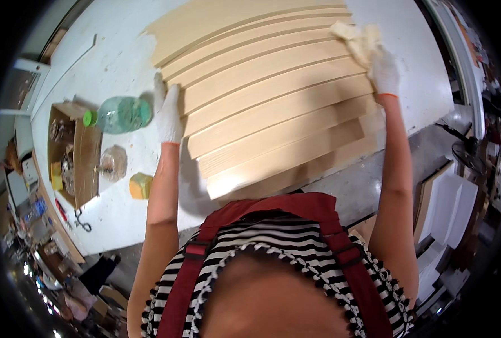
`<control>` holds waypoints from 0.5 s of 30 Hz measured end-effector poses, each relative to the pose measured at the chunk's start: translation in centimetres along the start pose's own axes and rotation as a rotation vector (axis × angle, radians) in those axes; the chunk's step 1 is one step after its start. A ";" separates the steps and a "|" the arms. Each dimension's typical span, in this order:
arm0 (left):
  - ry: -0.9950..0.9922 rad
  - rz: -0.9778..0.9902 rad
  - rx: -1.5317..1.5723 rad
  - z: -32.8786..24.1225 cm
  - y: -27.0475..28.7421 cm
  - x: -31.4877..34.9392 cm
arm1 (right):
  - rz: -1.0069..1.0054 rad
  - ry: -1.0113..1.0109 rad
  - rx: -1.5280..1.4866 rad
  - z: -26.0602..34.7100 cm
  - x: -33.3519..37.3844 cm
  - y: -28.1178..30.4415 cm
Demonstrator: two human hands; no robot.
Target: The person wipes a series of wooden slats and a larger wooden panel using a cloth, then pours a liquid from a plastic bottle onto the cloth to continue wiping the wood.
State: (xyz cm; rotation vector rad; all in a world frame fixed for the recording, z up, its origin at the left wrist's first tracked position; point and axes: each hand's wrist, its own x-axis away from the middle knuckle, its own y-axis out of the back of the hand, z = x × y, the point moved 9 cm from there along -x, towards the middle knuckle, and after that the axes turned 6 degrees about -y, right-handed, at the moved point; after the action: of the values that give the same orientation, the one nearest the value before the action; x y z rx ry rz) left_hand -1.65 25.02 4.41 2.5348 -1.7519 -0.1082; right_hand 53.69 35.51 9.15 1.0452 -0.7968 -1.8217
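In front of me several pale cream boards (273, 96) lie in an overlapping, stepped row. My left hand (169, 112), in a white glove, rests against their left ends with its fingers stretched out and apart. At the far right, my right hand (386, 72), also gloved in white, is closed on a crumpled cream cloth (363, 42). The cloth touches the right ends of the upper boards. Motion blurs the right hand a little, and some of its fingers are hidden.
Left of my left hand lies a green-tinted plastic bottle (124, 115) with a green cap. Beside it are an open cardboard box (86, 163), a clear container (114, 163), a yellow sponge (141, 186) and scissors (82, 222). All stand on a white table (121, 225).
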 end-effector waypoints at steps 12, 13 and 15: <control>0.065 0.015 0.389 2.7 2.1 -0.6 | 0.491 0.755 -0.205 36.3 29.4 -9.0; 0.130 0.043 0.568 3.2 2.6 -0.7 | 0.570 0.706 -0.481 37.0 31.3 -7.8; 0.183 0.061 0.828 3.7 3.7 0.5 | 0.958 0.512 -0.798 36.7 32.4 -7.4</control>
State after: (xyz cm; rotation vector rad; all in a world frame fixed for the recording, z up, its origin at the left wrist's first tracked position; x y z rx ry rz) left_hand -5.23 23.19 1.08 2.8174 -2.0864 1.0192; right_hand 9.50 13.27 8.44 0.4140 -0.1311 -0.8257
